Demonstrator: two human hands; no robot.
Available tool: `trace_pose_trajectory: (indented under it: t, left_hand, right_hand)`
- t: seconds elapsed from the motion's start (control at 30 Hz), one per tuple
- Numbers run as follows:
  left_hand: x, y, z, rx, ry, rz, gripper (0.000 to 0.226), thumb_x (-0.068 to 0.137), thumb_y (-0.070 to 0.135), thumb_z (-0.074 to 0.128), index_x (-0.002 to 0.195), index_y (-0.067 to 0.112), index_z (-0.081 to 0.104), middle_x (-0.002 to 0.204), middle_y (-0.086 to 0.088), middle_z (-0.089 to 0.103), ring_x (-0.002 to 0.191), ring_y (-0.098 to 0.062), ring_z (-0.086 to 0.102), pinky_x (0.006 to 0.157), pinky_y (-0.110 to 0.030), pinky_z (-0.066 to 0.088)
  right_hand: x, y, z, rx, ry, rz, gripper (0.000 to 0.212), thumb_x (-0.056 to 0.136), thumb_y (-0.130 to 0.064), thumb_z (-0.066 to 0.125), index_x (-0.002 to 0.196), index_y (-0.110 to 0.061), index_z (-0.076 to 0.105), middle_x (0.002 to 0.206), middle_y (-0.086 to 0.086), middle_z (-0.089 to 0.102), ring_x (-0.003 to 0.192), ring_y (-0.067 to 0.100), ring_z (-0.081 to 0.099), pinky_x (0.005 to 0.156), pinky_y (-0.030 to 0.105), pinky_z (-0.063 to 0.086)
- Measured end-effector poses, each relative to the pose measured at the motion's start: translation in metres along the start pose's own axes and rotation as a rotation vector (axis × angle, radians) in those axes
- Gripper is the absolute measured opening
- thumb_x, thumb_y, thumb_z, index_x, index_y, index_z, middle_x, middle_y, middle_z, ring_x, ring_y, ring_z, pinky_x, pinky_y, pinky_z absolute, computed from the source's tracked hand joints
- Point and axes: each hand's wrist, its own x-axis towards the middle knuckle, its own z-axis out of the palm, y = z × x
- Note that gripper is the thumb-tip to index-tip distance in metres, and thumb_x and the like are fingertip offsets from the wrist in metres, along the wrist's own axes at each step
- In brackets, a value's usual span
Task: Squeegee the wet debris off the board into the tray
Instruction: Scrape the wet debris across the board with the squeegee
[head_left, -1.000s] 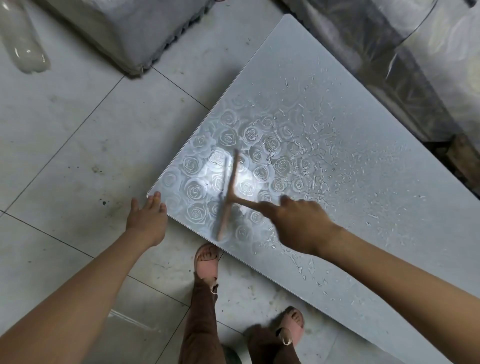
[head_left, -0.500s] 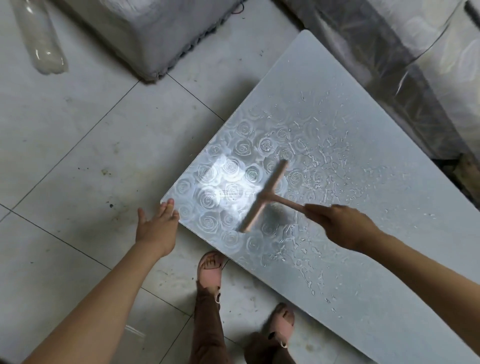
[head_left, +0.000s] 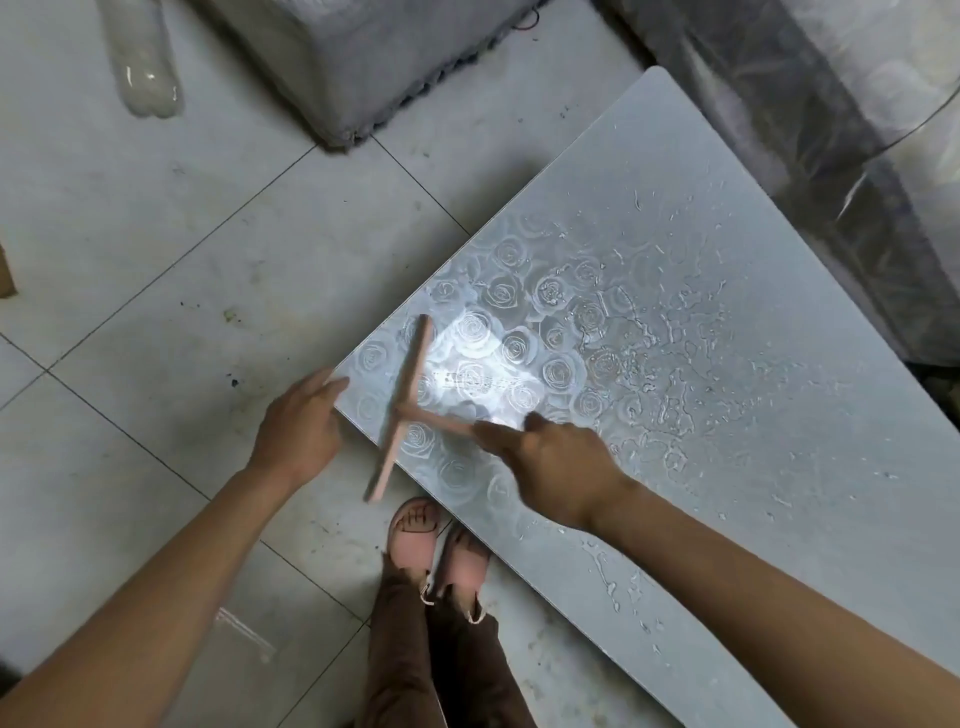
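right hand (head_left: 558, 462) grips squeegee (head_left: 402, 410) handle; left hand (head_left: 301, 423), fingers straight, touches board (head_left: 727, 364) corner

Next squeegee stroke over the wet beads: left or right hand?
Right. The right hand grips the squeegee by its handle, blade lying across the board. The left hand only touches the board's corner, holding nothing.

Looks like a small workshop or storeroom: stained tiled floor (head_left: 156, 270), plastic-wrapped stacks (head_left: 831, 135) at 2 o'clock, a cloth-covered block (head_left: 353, 57) at 12, a clear bottle (head_left: 143, 57) lying at 11, a wet rose-patterned board (head_left: 737, 374) at 3.
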Motion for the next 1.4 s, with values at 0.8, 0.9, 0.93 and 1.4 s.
trace_pose_trajectory:
  t: [0.8,0.9,0.93,1.4]
  left_hand:
    - [0.051,0.100,0.046,0.529,-0.089,-0.004,0.062,0.094,0.013,0.039,0.150,0.004,0.016,0.160,-0.015,-0.001,0.147,-0.028,0.004,0.116,-0.045,0.015]
    - [0.053,0.115,0.043,0.528,-0.134,-0.037,0.062,0.095,0.015,0.038,0.151,0.005,0.014,0.159,-0.015,-0.005,0.147,-0.029,0.002,0.117,-0.044,0.015]
    - [0.054,0.120,0.043,0.530,-0.141,-0.035,0.062,0.095,0.016,0.039,0.151,0.006,0.015,0.160,-0.014,-0.004,0.148,-0.028,0.002,0.116,-0.044,0.016]
    - [0.046,0.094,0.024,0.247,0.069,-0.199,0.047,0.089,0.008,0.049,0.135,-0.004,0.047,0.152,-0.022,0.030,0.130,-0.043,0.042,0.100,-0.052,0.038]
  right_hand:
    - [-0.024,0.155,0.005,0.198,0.053,0.132,0.051,0.095,-0.021,0.042,0.141,-0.040,0.032,0.104,0.012,0.061,0.092,0.034,0.061,0.072,0.036,0.048]
    - [-0.067,0.192,0.016,0.207,0.065,0.259,0.047,0.099,-0.023,0.037,0.143,-0.038,0.031,0.100,0.008,0.064,0.085,0.031,0.063,0.068,0.035,0.049]
    - [-0.076,0.200,0.014,0.178,0.079,0.276,0.045,0.100,-0.026,0.035,0.142,-0.039,0.032,0.095,0.006,0.064,0.082,0.029,0.063,0.065,0.034,0.048]
    - [0.068,0.083,-0.035,0.060,0.162,-0.180,0.049,0.088,-0.014,0.046,0.135,-0.030,0.043,0.095,0.010,0.052,0.090,0.034,0.058,0.065,0.032,0.032]
